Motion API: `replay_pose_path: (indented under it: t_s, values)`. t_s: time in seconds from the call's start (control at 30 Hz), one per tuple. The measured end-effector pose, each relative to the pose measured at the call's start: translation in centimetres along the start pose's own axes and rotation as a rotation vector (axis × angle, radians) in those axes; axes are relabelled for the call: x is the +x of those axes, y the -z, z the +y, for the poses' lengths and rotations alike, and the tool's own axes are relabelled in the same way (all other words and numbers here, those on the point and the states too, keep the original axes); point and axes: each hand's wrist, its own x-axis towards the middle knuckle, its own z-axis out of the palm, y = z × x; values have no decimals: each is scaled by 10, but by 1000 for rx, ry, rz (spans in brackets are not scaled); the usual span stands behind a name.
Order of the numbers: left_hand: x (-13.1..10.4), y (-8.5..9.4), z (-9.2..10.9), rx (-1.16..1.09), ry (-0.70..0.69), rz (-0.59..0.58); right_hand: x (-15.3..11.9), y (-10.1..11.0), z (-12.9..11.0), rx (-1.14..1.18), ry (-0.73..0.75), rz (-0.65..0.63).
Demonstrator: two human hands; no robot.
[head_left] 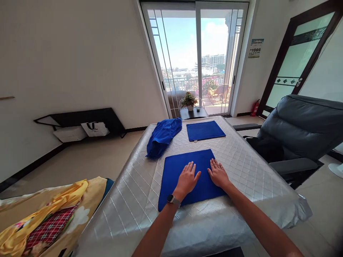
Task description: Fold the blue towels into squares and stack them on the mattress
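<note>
A blue rectangular cloth lies flat on the silver quilted table cover. Resting on its middle is my left hand, palm down with the fingers stretched out; a watch is on that wrist. My right hand also lies palm down with fingers extended, at the cloth's right edge. Neither hand grips anything. Farther back on the table is a second flat blue cloth, with a small tag on its near edge. A crumpled blue cloth sits to its left.
A dark armchair stands along the table's right side. At the lower left is a surface with yellow and checked fabrics. Beyond the table's far edge, a small table holds a potted plant.
</note>
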Motion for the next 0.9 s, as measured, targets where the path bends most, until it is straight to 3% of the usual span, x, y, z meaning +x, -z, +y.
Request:
replay_pose_path:
  t_s: [0.1,0.17,0.27,0.43,0.53,0.73,0.9]
  values:
    - [5,-15,42,-64,-64,-64,-1,-3,2,-18,18,19]
    - [4,-19,49,-72,-30,-95,-1,-4,3,-24,24,20]
    - [-10,-17,31,-43,23,-109,-1,-4,3,-13,18,16]
    - [-60,-8,-36,41,234,-104,-1,-3,3,3,-3,-6]
    - [-86,-7,-64,98,368,-60,0,-3,3,7,-4,-13]
    - [-97,-7,-69,113,407,-25,-2,4,0,2,-18,-26]
    - [-96,-10,-69,116,387,20,-30,8,-1,-15,14,-35]
